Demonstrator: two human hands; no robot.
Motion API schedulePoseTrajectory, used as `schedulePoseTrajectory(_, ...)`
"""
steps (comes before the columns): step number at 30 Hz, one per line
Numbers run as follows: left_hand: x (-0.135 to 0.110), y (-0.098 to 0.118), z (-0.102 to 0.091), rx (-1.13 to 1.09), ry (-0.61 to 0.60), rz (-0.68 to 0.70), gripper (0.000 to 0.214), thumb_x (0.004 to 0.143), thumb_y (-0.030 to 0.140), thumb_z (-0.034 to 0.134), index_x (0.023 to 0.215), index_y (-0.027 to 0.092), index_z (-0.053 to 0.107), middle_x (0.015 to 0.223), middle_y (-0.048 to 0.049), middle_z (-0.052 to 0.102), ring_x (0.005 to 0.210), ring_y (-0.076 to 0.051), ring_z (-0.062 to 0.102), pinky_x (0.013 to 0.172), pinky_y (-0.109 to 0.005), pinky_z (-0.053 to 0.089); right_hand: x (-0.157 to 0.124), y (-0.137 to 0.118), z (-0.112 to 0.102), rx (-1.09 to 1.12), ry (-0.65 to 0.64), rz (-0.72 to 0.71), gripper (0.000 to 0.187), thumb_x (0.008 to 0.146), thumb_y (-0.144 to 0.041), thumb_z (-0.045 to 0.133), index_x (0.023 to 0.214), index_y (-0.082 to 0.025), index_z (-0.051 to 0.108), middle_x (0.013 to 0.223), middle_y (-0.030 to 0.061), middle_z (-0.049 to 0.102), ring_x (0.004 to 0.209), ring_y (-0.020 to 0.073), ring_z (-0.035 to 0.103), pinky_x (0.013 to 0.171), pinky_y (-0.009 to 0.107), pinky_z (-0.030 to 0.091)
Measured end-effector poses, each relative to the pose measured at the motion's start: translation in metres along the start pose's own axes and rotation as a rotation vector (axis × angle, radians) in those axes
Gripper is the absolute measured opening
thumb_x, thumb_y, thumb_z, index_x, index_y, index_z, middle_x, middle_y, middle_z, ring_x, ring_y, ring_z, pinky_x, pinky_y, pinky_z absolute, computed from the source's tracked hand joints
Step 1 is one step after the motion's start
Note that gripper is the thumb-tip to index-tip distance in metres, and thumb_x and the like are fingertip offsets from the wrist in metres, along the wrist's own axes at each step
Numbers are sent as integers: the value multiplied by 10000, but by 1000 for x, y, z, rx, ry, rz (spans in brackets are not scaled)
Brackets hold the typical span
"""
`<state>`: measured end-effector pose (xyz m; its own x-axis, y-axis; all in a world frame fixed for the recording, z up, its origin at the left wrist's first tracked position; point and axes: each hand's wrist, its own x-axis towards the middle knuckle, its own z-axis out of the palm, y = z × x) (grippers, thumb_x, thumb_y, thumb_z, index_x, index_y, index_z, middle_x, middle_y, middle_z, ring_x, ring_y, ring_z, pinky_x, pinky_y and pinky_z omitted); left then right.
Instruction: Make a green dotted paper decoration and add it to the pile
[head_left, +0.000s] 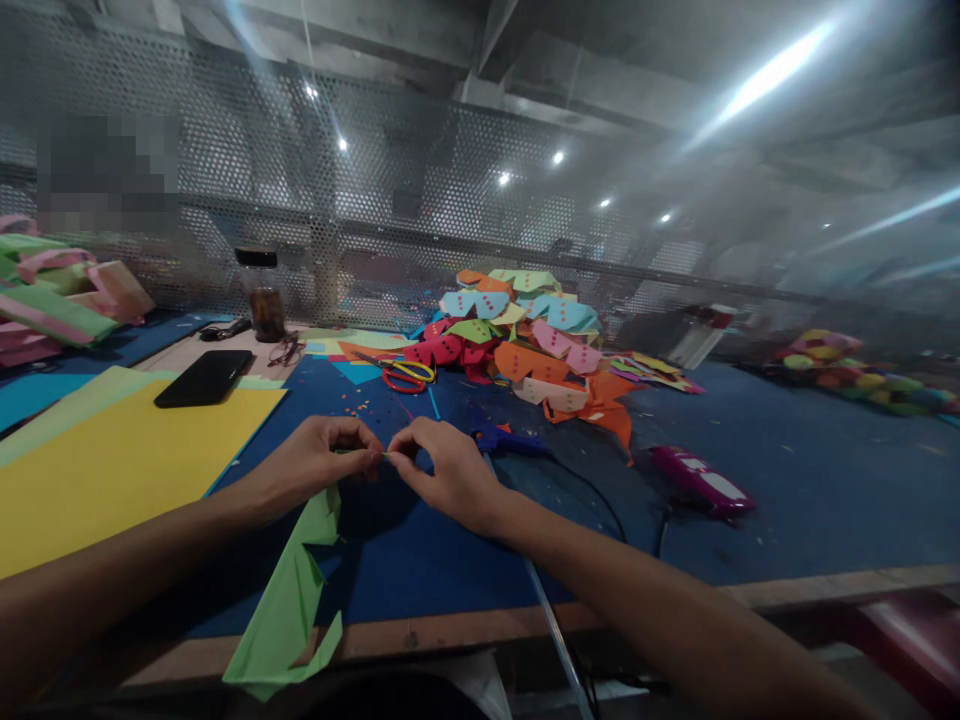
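Note:
My left hand (330, 455) and my right hand (450, 475) meet fingertip to fingertip above the blue table. Both are closed in a pinch. A tiny pale sliver shows between the fingertips, too small to name. Below my left hand a folded light green paper strip (289, 605) with notched cuts runs down over the table's front edge. Its upper end passes behind my left hand, so I cannot tell whether the fingers touch it. Just beyond my right hand lies a blue glue gun (510, 440) with a black cord.
Red and yellow-handled scissors (405, 373) lie ahead, near a heap of colourful cut-paper pieces (540, 345). Yellow paper sheets (150, 450) and a black phone (204, 378) are at left, with a lidded jar (264, 300) behind. A purple device (701, 482) with a cord sits right.

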<state>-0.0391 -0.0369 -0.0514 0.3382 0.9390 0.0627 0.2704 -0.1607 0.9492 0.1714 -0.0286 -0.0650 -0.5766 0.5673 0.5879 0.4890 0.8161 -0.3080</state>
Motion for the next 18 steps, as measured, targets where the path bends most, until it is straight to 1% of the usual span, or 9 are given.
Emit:
schedulePoseTrajectory(5,0,1,0,2,-10,-1,245,710,404,748,757,165,725,672,-33,731,657,-182,656,645,-281,505,0,-1,1,1,16,12,62,886,-140,663,899,-193,634,856,15,696,766,157,621,749,282,428)
schedulePoseTrajectory(9,-1,2,0,8,-7,-8,231,716,385,753,760,159,728,669,-28,730,655,-173,654,644,-267,496,0,-1,2,-9,16,10,101,859,-105,649,903,-194,630,859,13,697,764,157,619,750,282,428)
schedulePoseTrajectory(18,-2,4,4,10,15,-10,135,693,302,695,741,177,706,640,1,723,642,-178,683,643,-270,511,0,-2,3,-38,49,-1,76,874,-127,653,887,-195,622,850,11,701,759,158,623,751,290,425)
